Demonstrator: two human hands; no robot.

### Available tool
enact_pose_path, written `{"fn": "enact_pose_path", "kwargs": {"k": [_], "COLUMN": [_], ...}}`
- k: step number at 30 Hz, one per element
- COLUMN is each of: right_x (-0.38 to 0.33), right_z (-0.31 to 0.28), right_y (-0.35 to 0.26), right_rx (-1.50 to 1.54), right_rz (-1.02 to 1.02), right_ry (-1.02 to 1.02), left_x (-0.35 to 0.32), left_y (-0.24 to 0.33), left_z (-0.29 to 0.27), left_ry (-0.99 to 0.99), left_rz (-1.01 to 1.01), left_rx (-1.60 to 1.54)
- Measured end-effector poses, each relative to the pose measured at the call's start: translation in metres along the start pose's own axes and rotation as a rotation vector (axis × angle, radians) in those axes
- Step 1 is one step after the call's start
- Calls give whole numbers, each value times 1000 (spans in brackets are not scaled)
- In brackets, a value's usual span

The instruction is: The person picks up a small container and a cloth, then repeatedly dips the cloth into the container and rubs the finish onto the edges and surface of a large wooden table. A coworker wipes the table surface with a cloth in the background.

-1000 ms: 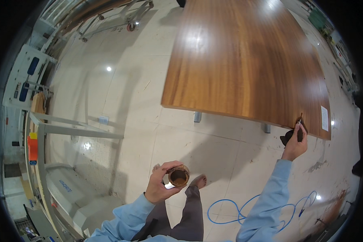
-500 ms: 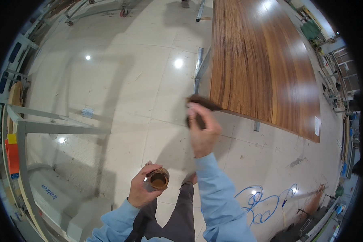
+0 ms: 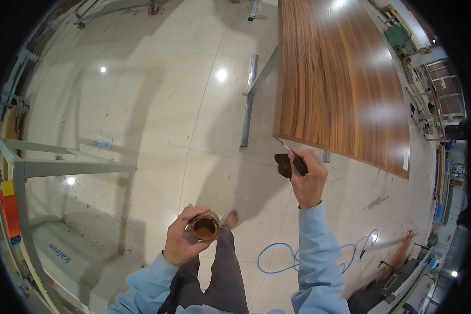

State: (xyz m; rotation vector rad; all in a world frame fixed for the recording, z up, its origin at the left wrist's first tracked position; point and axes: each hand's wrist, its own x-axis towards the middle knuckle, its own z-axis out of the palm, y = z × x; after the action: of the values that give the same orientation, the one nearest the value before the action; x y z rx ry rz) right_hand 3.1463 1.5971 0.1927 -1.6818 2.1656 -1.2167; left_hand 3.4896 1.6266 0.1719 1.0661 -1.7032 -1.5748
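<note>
Change of position: one second ago the right hand (image 3: 307, 180) was at the near right corner of the wooden panel (image 3: 340, 83). Half a second ago it was at the near left corner, and it remains there now, raised just beside that corner. Judged from this, the right end of the near edge has been dealt with and work has transferred to the left end.

Right hand: clenched around a dark cloth pad (image 3: 284, 165) and a thin brush (image 3: 287, 148). The brush tip points at the panel corner; whether it touches the wood cannot be determined.

Left hand (image 3: 182, 238): grasps a small round container (image 3: 205, 228) from the side, held upright in front of the body, well apart from the panel. It has stayed in this grasp across all three views.

Container contents: the open top shows a dark brown liquid, with brown staining around the rim. The fill level cannot be judged.

Surroundings: the panel rests on a metal frame (image 3: 248, 99). A blue cable (image 3: 277, 256) lies coiled on the tiled floor (image 3: 157, 104), near right.
</note>
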Motion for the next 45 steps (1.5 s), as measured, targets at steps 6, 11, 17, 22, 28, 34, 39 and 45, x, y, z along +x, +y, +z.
{"fn": "enact_pose_path", "kwargs": {"k": [6,11,17,22,28,34,39,45], "right_x": [5,4,6,8,-15,-33,-35,-37], "right_z": [7,5,6,1,-43,-35,-6,10], "right_y": [11,13,16,5,-50,-84,-92,-91], "right_rx": [27,93,128,110,77,-107,-228,-262], "right_rz": [25,44,63,42,-23,-236,-318,-283], "right_ry": [-51,-47,-122,-158,-344,-519,-552,-601], "left_x": [3,3,6,18,48,74,79,77], "left_y": [6,10,11,6,-9,-15,-11,-12], "left_z": [22,32,39,41,35,41,46,46], "left_ry": [-14,-10,10,67,123,158,126,132], "left_rz": [-21,-5,-29,-3,-22,81,105,156], "left_rx": [-17,43,53,89,147,260,342,379]}}
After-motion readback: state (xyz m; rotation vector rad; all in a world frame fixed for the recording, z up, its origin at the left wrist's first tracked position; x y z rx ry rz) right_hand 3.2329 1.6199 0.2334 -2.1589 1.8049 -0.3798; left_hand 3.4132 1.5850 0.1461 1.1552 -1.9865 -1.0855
